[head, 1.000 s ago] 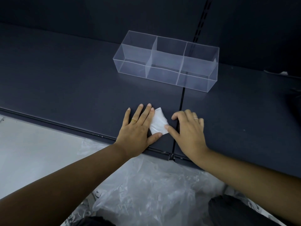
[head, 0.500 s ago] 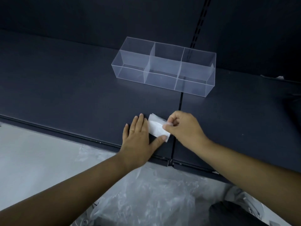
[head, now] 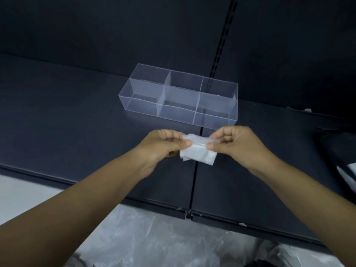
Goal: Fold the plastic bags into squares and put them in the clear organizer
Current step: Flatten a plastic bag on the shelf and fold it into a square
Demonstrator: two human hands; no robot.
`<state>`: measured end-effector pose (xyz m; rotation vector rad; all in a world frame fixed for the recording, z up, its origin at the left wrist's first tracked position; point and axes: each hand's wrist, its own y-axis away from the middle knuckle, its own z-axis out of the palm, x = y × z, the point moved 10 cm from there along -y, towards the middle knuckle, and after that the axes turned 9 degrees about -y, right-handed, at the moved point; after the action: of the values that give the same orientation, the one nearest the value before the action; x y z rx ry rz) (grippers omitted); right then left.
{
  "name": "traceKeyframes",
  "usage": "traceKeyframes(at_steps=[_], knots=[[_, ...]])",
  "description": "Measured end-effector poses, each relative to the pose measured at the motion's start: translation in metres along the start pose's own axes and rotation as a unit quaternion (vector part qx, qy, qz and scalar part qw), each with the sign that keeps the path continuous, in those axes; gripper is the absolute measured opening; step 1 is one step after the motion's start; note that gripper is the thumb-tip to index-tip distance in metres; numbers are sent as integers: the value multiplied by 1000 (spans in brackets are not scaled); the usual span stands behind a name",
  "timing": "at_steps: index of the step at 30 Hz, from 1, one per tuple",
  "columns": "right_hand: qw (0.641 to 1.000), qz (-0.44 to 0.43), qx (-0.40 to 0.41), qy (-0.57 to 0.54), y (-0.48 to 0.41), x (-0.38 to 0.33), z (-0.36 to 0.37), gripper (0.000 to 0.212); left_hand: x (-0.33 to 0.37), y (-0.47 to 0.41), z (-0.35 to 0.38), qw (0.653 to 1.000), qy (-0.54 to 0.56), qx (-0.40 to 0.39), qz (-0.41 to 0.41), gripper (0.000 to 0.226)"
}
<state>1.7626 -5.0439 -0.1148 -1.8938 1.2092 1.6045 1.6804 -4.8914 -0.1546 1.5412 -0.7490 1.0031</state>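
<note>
You've lifted the folded bag off the shelf — your left hand and right hand each pinch a top corner — clear organizer just beyond, toward the shelf's back edge.

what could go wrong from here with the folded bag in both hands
The folded bag, pinched at its upper edge by the left hand and right hand, has loose lower layers that might spring open. The clear organizer looks light; pushing the bag in might slide it along the shelf.

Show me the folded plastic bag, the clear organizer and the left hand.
folded plastic bag (head: 198, 154): head view, on its white middle.
clear organizer (head: 138, 106): head view, front wall, left compartment.
left hand (head: 161, 145): head view, back of hand.
</note>
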Motion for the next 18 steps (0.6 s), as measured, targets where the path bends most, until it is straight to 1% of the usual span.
traceKeyframes(at_steps=[1,2,3,4,5,6,7,8,10,11,12,14,16,18], knots=[[1000,0,24,-6,-10,-3,-12,15,12,-6,-4,999,-19,30,24,9],[998,-7,53,-20,-22,-7,-26,15,25,-12,-10,994,-55,66,61,9],[996,-15,86,-36,-35,-12,-41,15,40,-16,-16,982,-111,108,107,10],[992,-18,120,-42,-49,-14,-57,14,55,-19,-20,957,-189,153,156,7],[988,-16,148,-33,-62,-15,-70,11,69,-21,-20,920,-280,189,199,7],[986,-8,167,-14,-74,-13,-79,11,77,-23,-17,873,-376,210,228,21],[984,6,178,14,-85,-7,-85,11,77,-29,-11,830,-457,212,240,36],[981,25,185,59,-94,0,-89,11,72,-36,-6,796,-523,197,232,50],[961,55,194,188,-103,9,-90,12,57,-51,0,743,-616,162,205,64],[946,60,196,252,-106,9,-88,15,50,-56,1,728,-640,150,195,67],[930,58,195,305,-109,6,-86,16,46,-59,2,720,-652,142,191,69],[902,43,192,384,-112,-2,-82,16,41,-59,4,714,-659,135,194,74],[882,22,188,431,-114,-8,-80,15,38,-58,7,711,-662,125,203,77],[879,-14,192,436,-113,-11,-79,14,37,-57,8,707,-665,123,208,79]])
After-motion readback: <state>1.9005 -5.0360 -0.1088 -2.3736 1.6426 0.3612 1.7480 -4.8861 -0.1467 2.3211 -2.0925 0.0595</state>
